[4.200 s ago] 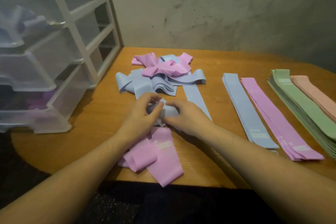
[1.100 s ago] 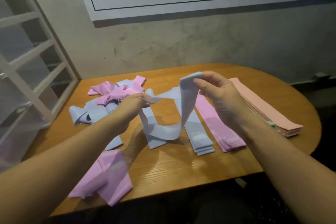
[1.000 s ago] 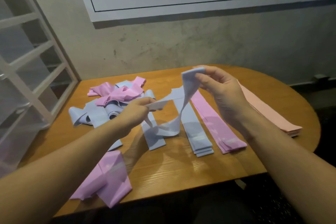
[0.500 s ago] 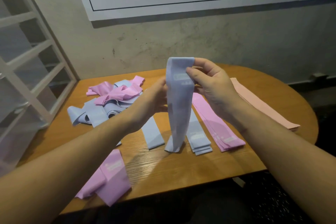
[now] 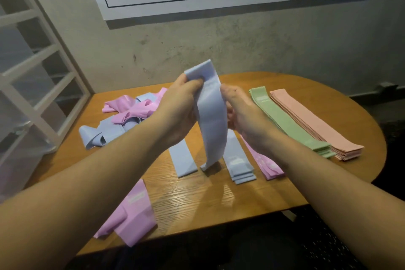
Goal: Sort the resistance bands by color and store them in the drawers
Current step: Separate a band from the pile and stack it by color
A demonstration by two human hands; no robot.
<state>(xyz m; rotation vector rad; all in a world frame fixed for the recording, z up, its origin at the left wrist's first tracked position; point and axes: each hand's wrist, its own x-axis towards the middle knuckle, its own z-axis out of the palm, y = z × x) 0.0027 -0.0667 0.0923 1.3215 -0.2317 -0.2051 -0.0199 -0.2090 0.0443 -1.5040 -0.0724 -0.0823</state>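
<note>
A light blue band hangs upright over the table, its lower end touching the wood. My left hand grips its upper left edge and my right hand pinches its right edge. Below lie a single blue band, a flat blue stack and a pink-purple stack, partly hidden by my right arm. Green and peach stacks lie to the right. A tangled pile of blue and pink-purple bands sits at the back left.
A white drawer frame with translucent drawers stands at the left against the table. Two loose pink-purple bands hang over the table's front edge. A white board with printed characters is on the wall behind.
The blue band was picked out of the tangle, stretched between both hands, then turned upright. My left hand has risen to grip its top edge, and my right hand has slid to its side.
</note>
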